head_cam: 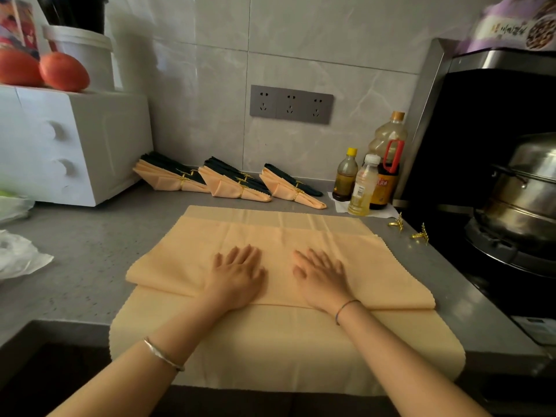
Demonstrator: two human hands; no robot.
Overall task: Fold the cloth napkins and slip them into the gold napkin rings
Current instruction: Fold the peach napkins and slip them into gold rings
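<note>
A peach cloth napkin (186, 260) lies folded over on the grey counter, on top of a second peach napkin (270, 350) that hangs over the front edge. My left hand (234, 275) and my right hand (322, 278) press flat on the folded napkin, fingers straight and spread. Two loose gold napkin rings (396, 224) (420, 234) lie on the counter to the right. Along the back wall lean three bundles of folded peach and dark napkins (171, 176) (234, 185) (288, 188), each held in gold rings.
A white appliance (75, 145) with tomatoes (63, 72) on top stands at the left. Three bottles (365, 182) stand at the back right. A steel pot (523, 191) sits on the stove at the right. White plastic (18, 257) lies at the left edge.
</note>
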